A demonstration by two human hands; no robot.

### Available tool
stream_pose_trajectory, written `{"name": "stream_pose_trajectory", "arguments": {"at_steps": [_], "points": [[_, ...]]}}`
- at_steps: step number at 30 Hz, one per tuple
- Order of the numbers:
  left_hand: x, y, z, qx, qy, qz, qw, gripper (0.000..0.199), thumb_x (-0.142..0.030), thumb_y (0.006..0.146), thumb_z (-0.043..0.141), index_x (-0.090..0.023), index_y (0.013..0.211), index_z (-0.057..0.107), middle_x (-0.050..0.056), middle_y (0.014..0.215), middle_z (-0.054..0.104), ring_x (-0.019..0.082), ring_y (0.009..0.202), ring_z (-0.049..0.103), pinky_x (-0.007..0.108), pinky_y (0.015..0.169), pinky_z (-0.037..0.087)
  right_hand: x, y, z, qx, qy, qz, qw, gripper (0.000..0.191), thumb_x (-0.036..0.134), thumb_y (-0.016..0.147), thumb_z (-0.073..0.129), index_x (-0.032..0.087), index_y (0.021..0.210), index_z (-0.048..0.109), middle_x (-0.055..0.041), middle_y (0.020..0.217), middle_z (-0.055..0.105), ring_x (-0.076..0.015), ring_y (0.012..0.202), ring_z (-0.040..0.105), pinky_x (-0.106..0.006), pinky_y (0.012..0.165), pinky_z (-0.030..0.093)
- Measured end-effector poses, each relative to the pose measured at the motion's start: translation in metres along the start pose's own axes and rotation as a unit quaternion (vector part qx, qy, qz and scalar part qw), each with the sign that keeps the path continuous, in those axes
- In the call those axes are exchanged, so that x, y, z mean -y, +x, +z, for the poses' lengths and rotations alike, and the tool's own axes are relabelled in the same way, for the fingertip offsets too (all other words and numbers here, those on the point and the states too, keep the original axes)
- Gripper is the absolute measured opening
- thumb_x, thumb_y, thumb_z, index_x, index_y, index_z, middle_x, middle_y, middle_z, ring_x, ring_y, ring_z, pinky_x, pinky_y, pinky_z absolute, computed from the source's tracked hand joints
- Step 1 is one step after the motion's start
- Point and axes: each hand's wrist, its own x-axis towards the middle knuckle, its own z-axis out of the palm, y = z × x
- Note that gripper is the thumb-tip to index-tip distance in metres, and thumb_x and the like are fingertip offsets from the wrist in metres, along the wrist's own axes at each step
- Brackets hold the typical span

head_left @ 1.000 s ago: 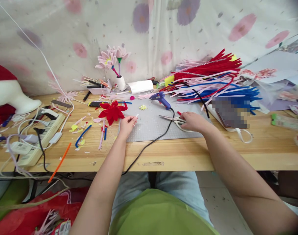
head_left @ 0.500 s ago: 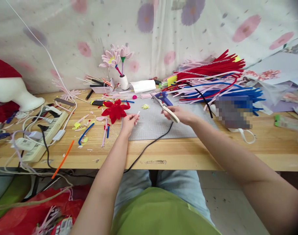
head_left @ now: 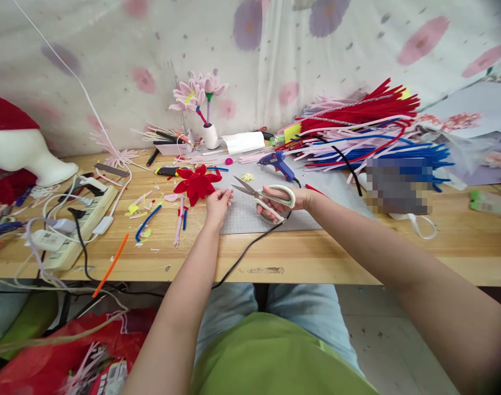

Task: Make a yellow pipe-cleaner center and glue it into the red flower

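Observation:
My right hand (head_left: 279, 203) has its fingers through the pale handles of a pair of scissors (head_left: 250, 191), whose blades are spread and point left. Just left of the blade tips, my left hand (head_left: 219, 204) pinches a small white piece (head_left: 231, 202), mostly hidden by the fingers. A red fuzzy flower (head_left: 197, 184) lies behind the left hand. Beyond the scissors sit a small yellow tuft (head_left: 247, 177) and a blue glue gun (head_left: 277, 163) on the grey cutting mat (head_left: 324, 211).
Bundles of red, blue and pink pipe cleaners (head_left: 365, 126) are heaped at the back right. Pink flowers stand in a white vase (head_left: 210, 136). A power strip (head_left: 81, 227) with tangled cords lies left. A black cable (head_left: 250, 249) crosses the front edge. Scraps litter the wood.
The scissors have turned from pointing up-left with closed blades to lying open toward my left hand. My right hand has moved slightly left and lower, uncovering the glue gun.

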Motion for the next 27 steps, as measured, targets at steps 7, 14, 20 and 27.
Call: {"name": "stream_pose_trajectory", "arguments": {"at_steps": [7,14,20,27], "points": [[0.003,0.002,-0.001,-0.011,0.005,0.007,1.000,0.020,-0.032,0.068,0.067,-0.012,0.071,0.063,0.000,0.061,0.058,0.004,0.048,0.042,0.020,0.047,0.033,0.002,0.000,0.000,-0.016,-0.017,0.005,1.000,0.059,0.066,0.080,0.039,0.011,0.081,0.060,-0.0031,0.063,0.056,-0.0108,0.056,0.053,-0.025,0.053,0.048],[0.005,0.002,0.000,-0.009,0.018,0.020,1.000,0.013,-0.026,0.071,0.064,-0.013,0.070,0.063,-0.001,0.058,0.058,0.005,0.047,0.043,0.020,0.047,0.033,0.001,0.003,-0.002,-0.004,-0.028,0.005,1.000,0.061,0.068,0.078,0.039,0.011,0.083,0.060,-0.0027,0.063,0.055,-0.0106,0.056,0.053,-0.025,0.055,0.050],[0.011,0.004,-0.005,-0.006,0.088,0.075,0.993,0.015,-0.029,0.072,0.061,-0.015,0.072,0.064,0.000,0.061,0.060,0.007,0.047,0.043,0.021,0.048,0.034,0.000,0.003,-0.003,-0.007,-0.011,0.011,1.000,0.061,0.067,0.079,0.039,0.010,0.082,0.060,-0.0026,0.061,0.054,-0.0108,0.055,0.053,-0.024,0.052,0.049],[0.008,0.001,-0.008,-0.023,0.208,0.162,0.964,0.013,-0.027,0.075,0.057,-0.017,0.072,0.064,0.003,0.068,0.062,0.013,0.066,0.054,0.024,0.063,0.040,-0.003,0.007,-0.005,-0.007,0.007,0.024,1.000,0.061,0.067,0.080,0.035,0.011,0.081,0.059,-0.0032,0.061,0.055,-0.0117,0.056,0.054,-0.025,0.052,0.049]]}}
